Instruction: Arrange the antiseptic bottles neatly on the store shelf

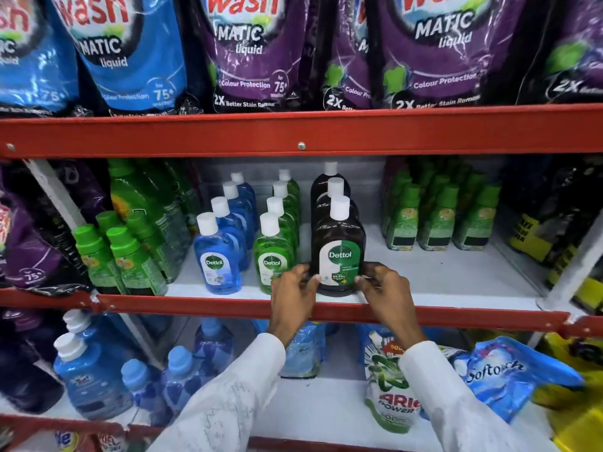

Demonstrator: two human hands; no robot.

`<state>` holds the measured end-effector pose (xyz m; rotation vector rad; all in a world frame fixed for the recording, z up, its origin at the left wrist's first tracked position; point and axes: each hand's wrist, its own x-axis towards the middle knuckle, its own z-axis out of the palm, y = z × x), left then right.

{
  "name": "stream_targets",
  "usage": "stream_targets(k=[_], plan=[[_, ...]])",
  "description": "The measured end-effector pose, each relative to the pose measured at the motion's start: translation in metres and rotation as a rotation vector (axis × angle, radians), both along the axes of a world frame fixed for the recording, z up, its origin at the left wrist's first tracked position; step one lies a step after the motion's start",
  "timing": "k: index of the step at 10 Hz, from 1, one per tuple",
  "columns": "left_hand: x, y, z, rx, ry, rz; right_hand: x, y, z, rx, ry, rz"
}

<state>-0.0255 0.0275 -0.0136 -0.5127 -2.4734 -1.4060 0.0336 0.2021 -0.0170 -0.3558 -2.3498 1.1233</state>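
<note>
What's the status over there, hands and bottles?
Left hand and right hand both gripping base of front brown bottle. Bottle upright at shelf edge, heading its row. Green bottle close at left; nothing blocking.

"Dettol" on brown bottle [339, 252], green bottle [272, 259], blue bottle [217, 259]. "99.99%" low on brown label. "MATIC liquid", "Colour Protection", "75+", "2X Better Stain Remover" on purple pouch [251, 60]; "MATIC liquid", "75+" on blue pouch [127, 60]. "Ariel Power" on white pouch [391, 396]. "Softouch" on blue bag [499, 373].
</note>
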Motion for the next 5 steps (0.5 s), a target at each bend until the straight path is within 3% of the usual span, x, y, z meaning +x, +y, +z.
stream_targets(k=[4, 5], plan=[[0.004, -0.002, 0.004, -0.028, 0.003, -0.037, 0.005, -0.001, 0.004, -0.123, -0.011, 0.016], [0.008, -0.008, 0.009, -0.058, 0.076, 0.004, 0.024, 0.002, 0.014, -0.224, 0.189, -0.129]])
